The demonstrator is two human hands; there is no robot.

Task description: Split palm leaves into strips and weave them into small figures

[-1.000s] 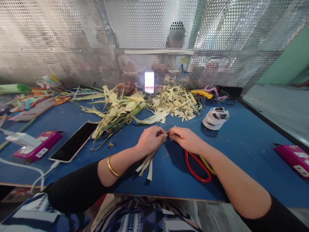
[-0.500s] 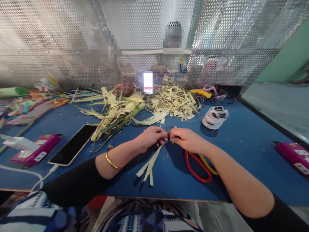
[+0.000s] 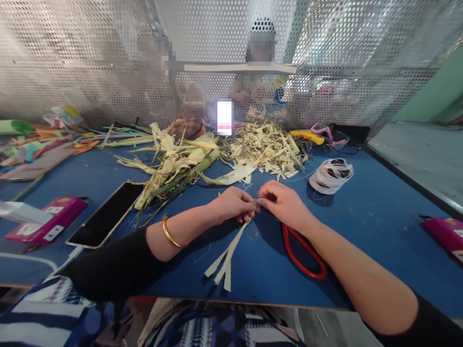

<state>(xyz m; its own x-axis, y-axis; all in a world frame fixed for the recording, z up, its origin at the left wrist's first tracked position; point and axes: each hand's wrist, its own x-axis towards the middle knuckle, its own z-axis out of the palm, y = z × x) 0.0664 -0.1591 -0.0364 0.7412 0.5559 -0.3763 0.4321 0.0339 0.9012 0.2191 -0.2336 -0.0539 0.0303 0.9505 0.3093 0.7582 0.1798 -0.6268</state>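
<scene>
Pale strips of corn husk (image 3: pixel 228 254) hang down from the closed fingers of my left hand (image 3: pixel 233 205), fanning out over the blue table. My right hand (image 3: pixel 284 202) pinches close against the left fingertips. Whatever lies between its thumb and finger is too small to make out. A fine thread runs from the white spool (image 3: pixel 332 176) toward the back of my right hand. Under my right wrist lie scissors, their red handle loop (image 3: pixel 306 258) showing and their blades hidden.
Whole corn husks (image 3: pixel 177 166) and a heap of husk scraps (image 3: pixel 265 149) lie beyond my hands. A phone (image 3: pixel 108 214) and a purple pack (image 3: pixel 50 219) are left, another purple pack (image 3: pixel 443 233) right. A perforated metal screen (image 3: pixel 217 29) stands behind, with people beyond it.
My view has shifted slightly. The right hand's fingers have changed their bend, its knuckles now higher and more arched. My left hand still grips the husk strips.
</scene>
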